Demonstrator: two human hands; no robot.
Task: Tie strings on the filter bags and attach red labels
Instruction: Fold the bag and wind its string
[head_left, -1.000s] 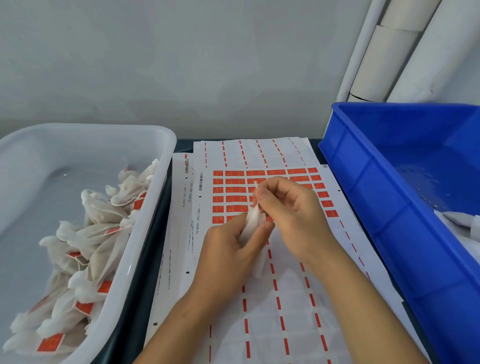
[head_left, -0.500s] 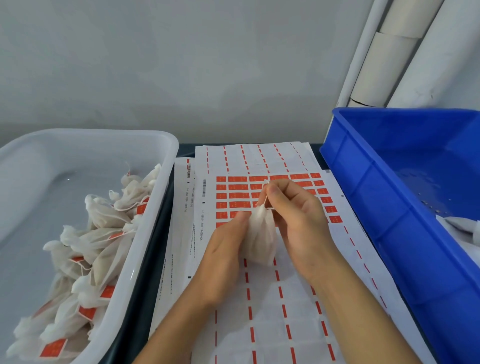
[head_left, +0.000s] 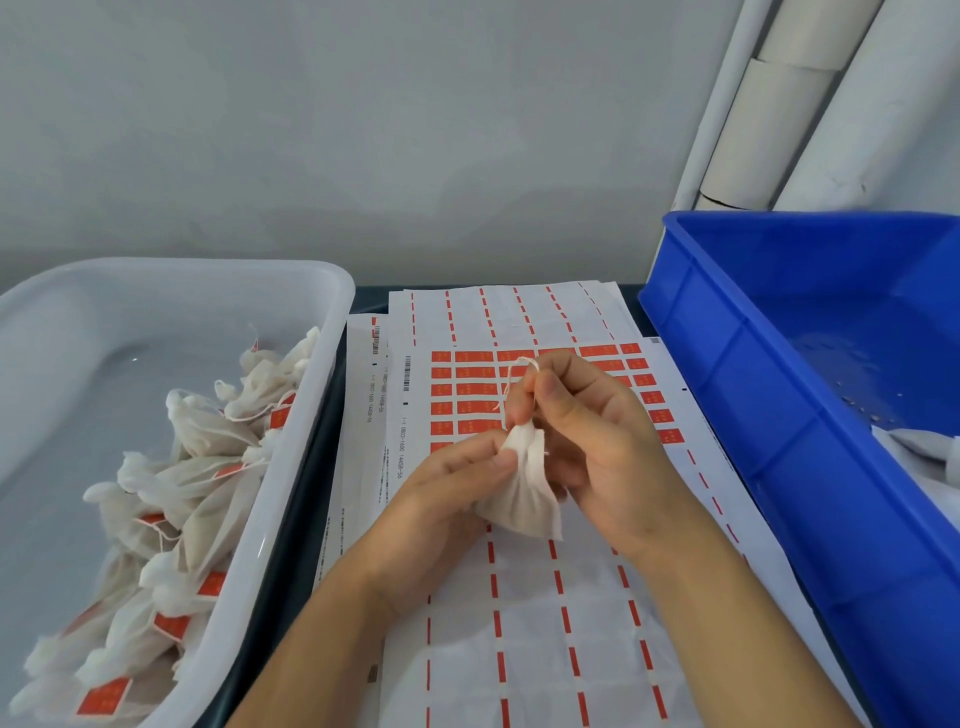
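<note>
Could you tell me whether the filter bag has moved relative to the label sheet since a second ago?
Yes: the filter bag hangs lower against the label sheet, its neck now drawn shut.

Two hands are seen, left (head_left: 447, 488) and right (head_left: 597, 441), and one bag (head_left: 524, 493) is held between them, with one string (head_left: 511, 382) pinched at its top. Two bins are counted: one white bin (head_left: 322, 415) left of the hands, one blue bin (head_left: 727, 389) to their right. A heap of tagged bags (head_left: 182, 493) is piled in the white one, too tangled for an exact count, well over a dozen anyway. At least three label sheets (head_left: 519, 649) are stacked under the hands. Six rows of red labels (head_left: 472, 389) can be made out beyond the fingers, some hidden. Three pipes (head_left: 769, 104) are seen far right.
</note>
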